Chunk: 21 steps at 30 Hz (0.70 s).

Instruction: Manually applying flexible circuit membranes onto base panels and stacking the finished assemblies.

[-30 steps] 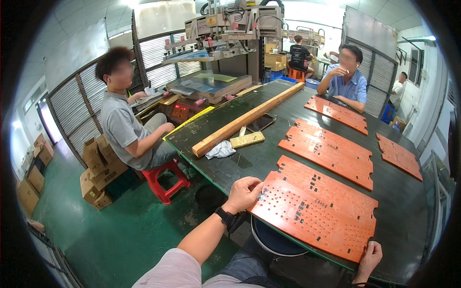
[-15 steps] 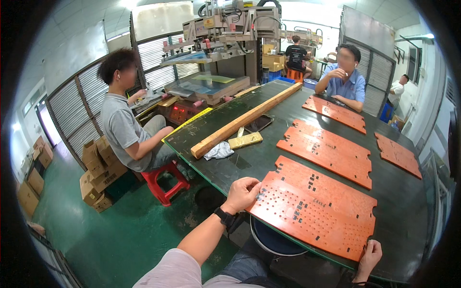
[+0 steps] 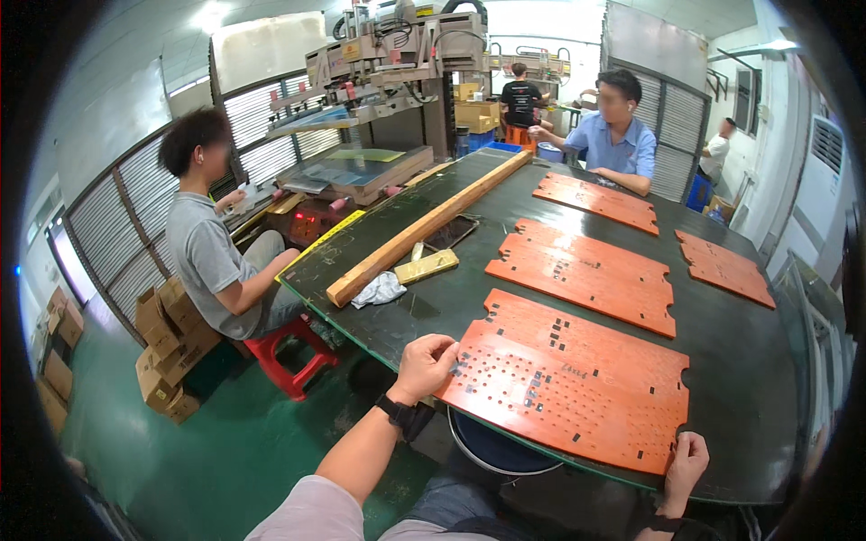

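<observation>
A: Nearest first. Where does the near orange perforated panel (image 3: 577,388) lie against the hands?

B: Flat on the dark green table (image 3: 749,361), at its near edge, straight ahead of the wearer. Long axis runs left to right, dipping toward the lower right. Left hand (image 3: 426,365) sits at the panel's left end, fingers curled and pinched onto the near-left corner. Right hand (image 3: 686,462) sits at the lower right edge, fingers bent over the rim, gripping it.

A: Which hand is nearer the panel's middle?

B: Neither; each holds an end, panel spanning between them. Left hand is further up the table, right hand closer to the body.

A: Under it?

B: A round blue bin (image 3: 492,446) shows below the table edge, between the forearms.

A: Further out?

B: Second orange panel (image 3: 586,275) just beyond, same heading, apart from the first. A third (image 3: 597,200) and fourth (image 3: 724,266) beyond that. To the left, a long wooden beam (image 3: 431,225) lies diagonally, with a white rag (image 3: 379,289) and a yellow block (image 3: 426,266) beside it. Two seated people at the far sides.
</observation>
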{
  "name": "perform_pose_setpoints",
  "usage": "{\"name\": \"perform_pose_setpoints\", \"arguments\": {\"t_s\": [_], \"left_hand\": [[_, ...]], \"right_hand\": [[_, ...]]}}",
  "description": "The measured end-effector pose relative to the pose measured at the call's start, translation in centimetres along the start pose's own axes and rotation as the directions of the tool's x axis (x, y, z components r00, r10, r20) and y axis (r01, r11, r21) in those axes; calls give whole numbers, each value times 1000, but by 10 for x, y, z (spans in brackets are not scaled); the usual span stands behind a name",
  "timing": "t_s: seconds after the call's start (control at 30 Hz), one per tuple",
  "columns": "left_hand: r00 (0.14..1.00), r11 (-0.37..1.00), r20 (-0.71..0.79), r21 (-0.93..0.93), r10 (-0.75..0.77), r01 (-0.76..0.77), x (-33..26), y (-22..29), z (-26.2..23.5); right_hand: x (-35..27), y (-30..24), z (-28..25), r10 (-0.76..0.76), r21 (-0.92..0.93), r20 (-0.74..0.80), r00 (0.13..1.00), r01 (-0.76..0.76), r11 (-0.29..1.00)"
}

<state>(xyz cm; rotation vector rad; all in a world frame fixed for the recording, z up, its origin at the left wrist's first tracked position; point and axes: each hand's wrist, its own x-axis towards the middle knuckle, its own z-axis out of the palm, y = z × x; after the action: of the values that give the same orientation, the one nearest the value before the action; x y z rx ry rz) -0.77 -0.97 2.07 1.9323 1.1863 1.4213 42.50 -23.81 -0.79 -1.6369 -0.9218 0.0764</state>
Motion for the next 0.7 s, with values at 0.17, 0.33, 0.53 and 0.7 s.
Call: {"name": "perform_pose_setpoints", "arguments": {"t_s": [0.17,0.33,0.53,0.7], "left_hand": [[1000,1000,8,11,-6,6,0,2,0],[1000,1000,8,13,-17,17,0,3,-1],[1000,999,15,41,-14,13,2,-2,0],[1000,999,19,-24,-22,22,0,-2,0]], "right_hand": [[-1,-3,0,13,8,6,1000,-13,1000],[0,0,-4,42,10,25,999,-43,999],[1,5,-2,49,1,-4,999,-49,999],[-1,-7,-1,67,-18,5,998,-67,998]]}}
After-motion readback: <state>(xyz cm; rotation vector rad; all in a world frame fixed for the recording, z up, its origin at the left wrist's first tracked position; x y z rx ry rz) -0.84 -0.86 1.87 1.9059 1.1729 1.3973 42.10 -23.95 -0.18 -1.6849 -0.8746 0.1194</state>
